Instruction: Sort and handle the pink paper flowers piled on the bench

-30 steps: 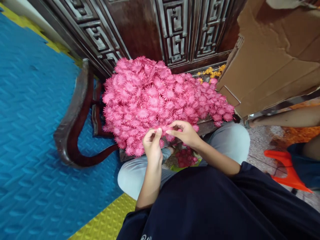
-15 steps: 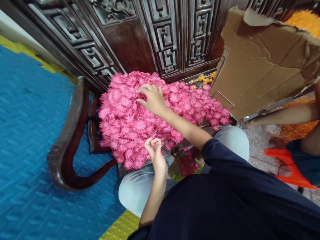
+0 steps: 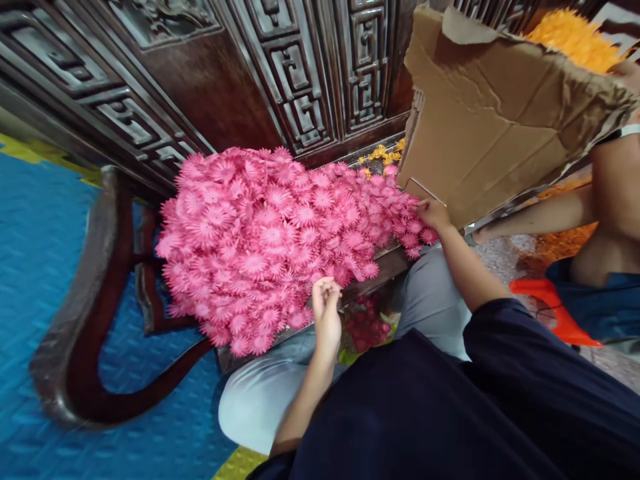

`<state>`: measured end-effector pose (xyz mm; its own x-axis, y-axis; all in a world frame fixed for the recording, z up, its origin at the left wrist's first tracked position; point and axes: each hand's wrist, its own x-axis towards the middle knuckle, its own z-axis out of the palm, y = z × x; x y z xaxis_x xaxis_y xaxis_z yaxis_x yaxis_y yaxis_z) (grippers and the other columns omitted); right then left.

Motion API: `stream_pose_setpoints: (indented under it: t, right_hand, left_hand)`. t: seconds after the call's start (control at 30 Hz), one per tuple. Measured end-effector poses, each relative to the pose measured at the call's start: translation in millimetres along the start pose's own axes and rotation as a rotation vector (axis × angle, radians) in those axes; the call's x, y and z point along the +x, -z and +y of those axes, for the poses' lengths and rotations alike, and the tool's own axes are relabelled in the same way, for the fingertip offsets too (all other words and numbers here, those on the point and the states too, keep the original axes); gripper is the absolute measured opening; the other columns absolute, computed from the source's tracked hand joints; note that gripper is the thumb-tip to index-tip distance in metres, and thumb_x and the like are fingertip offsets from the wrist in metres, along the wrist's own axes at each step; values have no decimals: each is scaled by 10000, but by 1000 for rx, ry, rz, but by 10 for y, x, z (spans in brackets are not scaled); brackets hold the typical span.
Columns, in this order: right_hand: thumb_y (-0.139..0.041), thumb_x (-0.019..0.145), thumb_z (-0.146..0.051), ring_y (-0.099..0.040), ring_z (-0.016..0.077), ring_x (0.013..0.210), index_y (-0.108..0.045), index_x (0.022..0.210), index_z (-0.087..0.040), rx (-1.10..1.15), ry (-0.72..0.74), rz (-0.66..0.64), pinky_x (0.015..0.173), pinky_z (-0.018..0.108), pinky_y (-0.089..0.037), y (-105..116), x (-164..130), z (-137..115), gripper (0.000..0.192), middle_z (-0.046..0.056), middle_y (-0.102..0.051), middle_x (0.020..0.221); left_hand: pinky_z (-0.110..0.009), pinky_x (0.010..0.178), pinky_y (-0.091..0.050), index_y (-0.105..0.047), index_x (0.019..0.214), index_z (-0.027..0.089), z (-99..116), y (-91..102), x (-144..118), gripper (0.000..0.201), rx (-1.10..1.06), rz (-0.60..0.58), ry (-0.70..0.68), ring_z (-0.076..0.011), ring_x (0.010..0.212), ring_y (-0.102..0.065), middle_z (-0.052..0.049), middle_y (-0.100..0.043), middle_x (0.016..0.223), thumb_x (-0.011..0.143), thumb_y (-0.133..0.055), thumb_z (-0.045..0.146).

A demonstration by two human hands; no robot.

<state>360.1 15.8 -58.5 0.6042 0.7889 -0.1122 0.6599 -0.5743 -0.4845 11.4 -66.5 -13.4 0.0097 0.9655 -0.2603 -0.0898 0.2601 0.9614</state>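
Observation:
A large heap of pink artificial-looking flowers covers the wooden bench seat. My left hand is raised at the heap's near edge, its fingers curled together; whatever they pinch is too small to make out. My right hand reaches to the heap's right end, beside the cardboard. Its fingers are drawn together at the pink flowers there, and the fingertips are partly hidden, so what they grip does not show.
A torn cardboard sheet stands at the right, with orange petals behind it. Small yellow-orange flowers lie at the back of the seat. A curved wooden armrest is on the left. Another person's arm shows at far right.
My right hand has moved from above the middle of the heap to its right end, its fingers now together. My left hand stays near the front edge. The view has shifted rightward.

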Motion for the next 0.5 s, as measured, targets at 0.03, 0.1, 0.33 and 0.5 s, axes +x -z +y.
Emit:
stream_pose_setpoints:
  t: [0.03,0.1,0.33,0.5]
  right_hand:
    - [-514,801,-254,-608,168,792,-688,907,-86,44,-13,5,707,261,-409,-12,88,45,264,152,-703,935]
    - [-521,799,-279,-589,149,744,-683,869,-93,117,-17,8,686,249,-402,-77,232,51,256,126,-703,895]
    - [-648,670,-229,-461,134,611,-570,617,-167,214,-72,63,661,270,-348,-341,546,-60,114,8,-565,613]
    - [-561,688,-142,-381,109,556,-474,549,-186,382,-97,114,617,258,-319,-217,575,-75,170,-41,-435,513]
  left_hand:
    - [-243,721,-423,-529,904,213,-13,-56,-21,274,3,-28,15,-125,731,-515,5,-524,788,729,-615,405]
    - [-255,751,-419,-537,898,205,-30,-151,-61,258,21,-103,44,-128,742,-517,3,-529,787,738,-609,395]
    - [-276,806,-407,-559,918,198,-56,-257,-67,249,80,-206,96,-142,793,-530,-3,-550,805,750,-600,377]
    - [-276,798,-394,-556,908,200,-77,-298,-26,238,83,-195,116,-141,789,-518,-3,-545,816,745,-589,371]
